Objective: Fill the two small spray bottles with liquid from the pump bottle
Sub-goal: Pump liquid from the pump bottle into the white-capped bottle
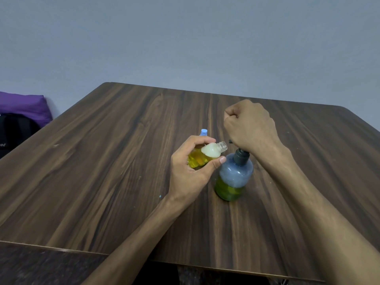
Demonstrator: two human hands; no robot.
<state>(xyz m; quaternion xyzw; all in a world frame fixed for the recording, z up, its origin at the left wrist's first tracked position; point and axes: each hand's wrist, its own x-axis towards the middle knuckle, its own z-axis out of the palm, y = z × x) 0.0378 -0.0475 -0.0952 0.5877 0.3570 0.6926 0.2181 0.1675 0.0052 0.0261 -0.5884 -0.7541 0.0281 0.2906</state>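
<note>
Head view looked down on a dark wooden table (102, 161) that stood against a grey-blue wall (185, 38). The left hand (191, 171) held a small spray bottle (205, 157) with its fingers and thumb curled round the body. This bottle had no cap on it. It was tilted, with the open threaded neck pointing to the right and a little up, close to the spout of the pump bottle (234, 175). Yellow liquid filled most of the small bottle, and pale foam sat under the neck.

The pump bottle stood upright on the table, just right of the left hand, and the left thumb tip was touching or almost touching its shoulder. It had a bluish transparent body and a dark pump collar. Green-yellow liquid filled only the lower part.

The right hand (250, 124) was above the pump head, with the fingers curled into a fist and the heel of the hand over the pump. The pump head itself was hidden under the hand, so I could not tell whether the fingers gripped it or only pressed on it.

Behind the left hand, the light blue cap (204, 132) of another small item showed; the rest of it was hidden.

At the far left edge were a purple cushion (24, 105) and a black bag (14, 132).
</note>
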